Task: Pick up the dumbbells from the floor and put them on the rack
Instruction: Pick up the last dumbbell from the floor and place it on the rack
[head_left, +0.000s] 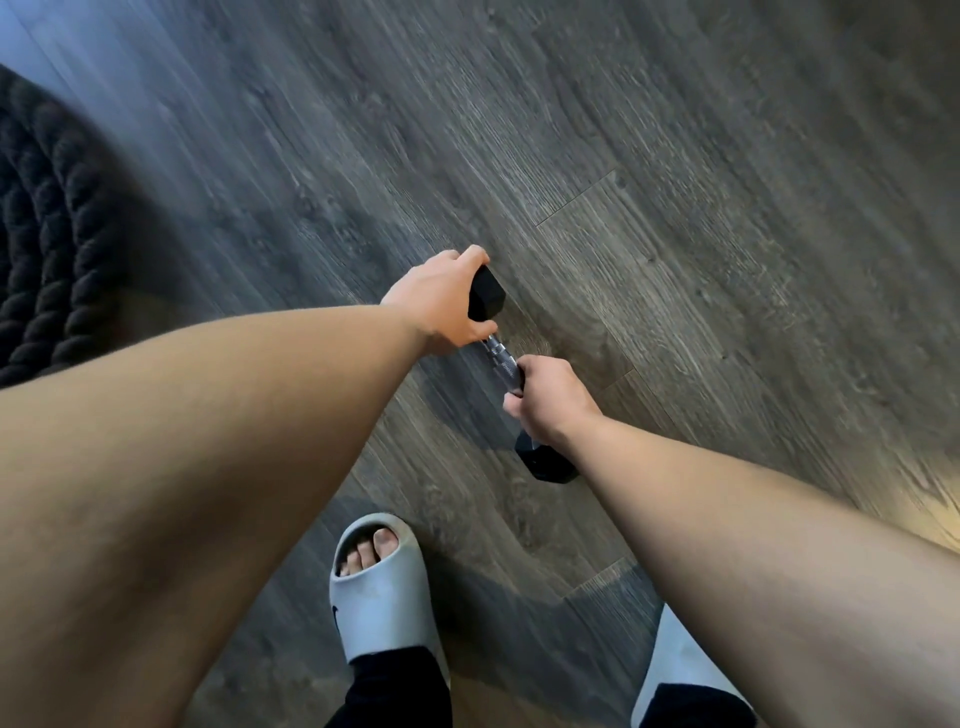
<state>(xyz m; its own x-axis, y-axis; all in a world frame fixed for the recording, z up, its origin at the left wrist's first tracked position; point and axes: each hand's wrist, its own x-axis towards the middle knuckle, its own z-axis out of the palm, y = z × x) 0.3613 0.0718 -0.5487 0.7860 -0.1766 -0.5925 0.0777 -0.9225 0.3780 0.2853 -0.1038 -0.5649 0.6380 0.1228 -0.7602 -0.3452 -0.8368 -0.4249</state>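
Observation:
One black hex dumbbell (488, 296) with a silver knurled handle lies diagonally over the grey wood floor, in the middle of the head view. My left hand (441, 301) wraps around its far black head. My right hand (548, 400) is closed around the metal handle, just above the near black head, which shows below my wrist. Whether the dumbbell rests on the floor or hangs just above it I cannot tell. No rack is in view.
A dark braided rug (47, 228) lies at the left edge. My left foot in a grey slide sandal (379, 587) stands below the dumbbell, and the other sandal (675, 670) shows at the bottom right. Grey wood-plank floor (675, 156) fills the remaining view.

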